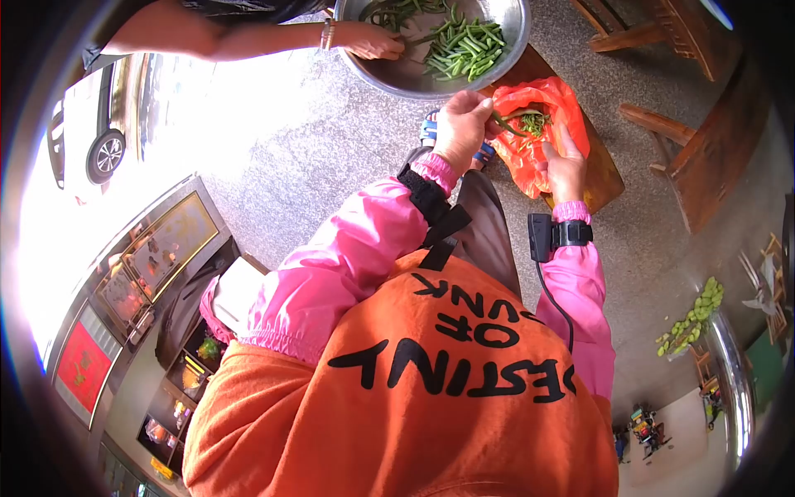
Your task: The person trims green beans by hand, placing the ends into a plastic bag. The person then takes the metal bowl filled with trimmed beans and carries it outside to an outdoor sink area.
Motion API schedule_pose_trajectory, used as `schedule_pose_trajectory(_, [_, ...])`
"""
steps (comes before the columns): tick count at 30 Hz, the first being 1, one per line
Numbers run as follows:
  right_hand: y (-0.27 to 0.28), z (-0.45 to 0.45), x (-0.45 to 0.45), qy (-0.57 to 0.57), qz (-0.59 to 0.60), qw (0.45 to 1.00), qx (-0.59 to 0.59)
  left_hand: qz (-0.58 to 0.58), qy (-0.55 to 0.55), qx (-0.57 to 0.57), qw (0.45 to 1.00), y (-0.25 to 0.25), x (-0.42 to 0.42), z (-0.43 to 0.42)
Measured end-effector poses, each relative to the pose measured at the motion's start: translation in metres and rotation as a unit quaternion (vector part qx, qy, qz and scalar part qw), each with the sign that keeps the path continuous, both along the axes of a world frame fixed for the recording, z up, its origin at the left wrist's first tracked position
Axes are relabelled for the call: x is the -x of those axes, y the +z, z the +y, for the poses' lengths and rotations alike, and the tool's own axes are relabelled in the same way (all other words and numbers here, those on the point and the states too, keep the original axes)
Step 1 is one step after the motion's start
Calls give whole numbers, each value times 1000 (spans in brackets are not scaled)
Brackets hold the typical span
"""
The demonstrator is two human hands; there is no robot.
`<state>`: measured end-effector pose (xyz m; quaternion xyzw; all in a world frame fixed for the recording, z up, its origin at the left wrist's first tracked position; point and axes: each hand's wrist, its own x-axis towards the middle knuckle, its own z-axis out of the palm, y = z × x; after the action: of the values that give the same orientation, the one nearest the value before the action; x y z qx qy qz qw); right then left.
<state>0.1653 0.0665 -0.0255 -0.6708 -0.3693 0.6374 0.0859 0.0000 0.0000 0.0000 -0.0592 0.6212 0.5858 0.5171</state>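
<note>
My left hand (pixel 465 128) pinches one end of a green bean (pixel 507 126), which reaches over a red plastic bag (pixel 519 166). To the right, my right hand (pixel 565 170) is at the bag's lower edge with thumb and forefinger apart; whether it touches the bean or the bag is unclear. Small green trimmings (pixel 534 123) lie inside the open bag. Beyond my hands, a metal basin (pixel 406 84) holds cut green beans (pixel 472 50) and longer whole ones (pixel 389 14).
A co-worker's hand (pixel 373 40) reaches into the basin from the left. The bag rests on a wooden bench (pixel 609 178). Wooden stools (pixel 704 157) stand at the right. Green produce (pixel 694 319) lies on the floor farther right.
</note>
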Motion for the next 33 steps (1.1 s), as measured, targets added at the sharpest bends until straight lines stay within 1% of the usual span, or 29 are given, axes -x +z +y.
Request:
schedule_pose_trajectory(1, [-4, 1, -1, 71, 3, 988, -134, 23, -37, 6, 999, 0, -2, 1])
schedule_pose_trajectory(2, [-7, 1, -5, 110, 3, 974, -198, 46, -72, 12, 996, 0, -3, 2])
schedule_pose_trajectory(3, [-2, 2, -4, 145, 0, 954, -262, 37, -71, 13, 997, -1, -8, 1])
schedule_pose_trajectory(4, [19, 0, 8, 279, 13, 895, -348, 37, -92, 3, 995, -1, -11, -4])
schedule_pose_trajectory(5, [32, -3, 18, 403, 30, 808, -428, 41, -114, -10, 993, -1, -12, -6])
schedule_pose_trajectory(6, [31, -6, 20, 439, -11, 806, -398, 47, -110, -20, 993, -2, -13, -5])
schedule_pose_trajectory(7, [28, -5, 23, 439, -9, 802, -405, 52, -107, -25, 993, -4, -13, -1])
schedule_pose_trajectory(8, [26, -3, 28, 434, -11, 856, -281, 44, -99, -33, 994, -6, -13, 2])
schedule_pose_trajectory(9, [24, -5, 32, 423, -11, 894, -148, 35, -90, -37, 995, -3, -11, 2])
schedule_pose_trajectory(10, [20, -9, 34, 370, 53, 918, -128, 17, -83, -27, 996, -1, -7, 2])
schedule_pose_trajectory(11, [16, -13, 36, 372, 57, 917, -128, 20, -81, -25, 996, 1, -3, 0])
schedule_pose_trajectory(12, [15, -15, 41, 281, 121, 949, -71, -18, -49, -7, 999, 1, 2, -1])
schedule_pose_trajectory(13, [14, -16, 45, 186, 185, 965, -12, -54, -17, 12, 998, 1, 7, -2])
schedule_pose_trajectory(14, [14, -18, 47, 135, 213, 968, -4, -84, 14, -5, 996, 1, 7, -3])
schedule_pose_trajectory(15, [13, -20, 54, 135, 212, 968, -4, -84, 15, -5, 996, 0, 9, -3])
schedule_pose_trajectory(17, [13, -26, 69, 37, 207, 978, -7, -93, 60, -31, 993, 0, 13, -1])
schedule_pose_trajectory(18, [23, -27, 77, 15, 191, 981, -13, -80, 67, -22, 994, 3, 15, 1])
schedule_pose_trajectory(19, [21, -27, 83, 17, 193, 981, -14, -77, 68, -23, 994, 4, 20, 3])
schedule_pose_trajectory(21, [18, -30, 99, -63, 212, 975, 0, -34, 72, -33, 996, 10, 28, 6])
schedule_pose_trajectory(23, [20, -28, 114, -76, 208, 975, -9, -11, 76, -29, 997, 12, 35, 9])
schedule_pose_trajectory(25, [26, -25, 125, -66, 196, 977, -47, 67, 56, -58, 994, 16, 40, 11])
schedule_pose_trajectory(26, [27, -23, 131, -80, 212, 972, -64, 103, 18, -82, 991, 19, 43, 8])
schedule_pose_trajectory(27, [27, -19, 135, -80, 214, 971, -67, 104, 17, -85, 991, 17, 46, 5])
schedule_pose_trajectory(28, [26, -14, 138, -100, 190, 975, -63, 286, -59, -101, 951, 14, 50, 2])
schedule_pose_trajectory(29, [26, -10, 139, -120, 164, 977, -57, 455, -133, -112, 873, 11, 52, -1])
schedule_pose_trajectory(31, [22, 2, 142, -114, 147, 980, -73, 447, -140, -121, 875, 7, 55, -4])
schedule_pose_trajectory(33, [23, 12, 146, -25, 92, 987, -129, 296, -56, -50, 952, -2, 61, -4])
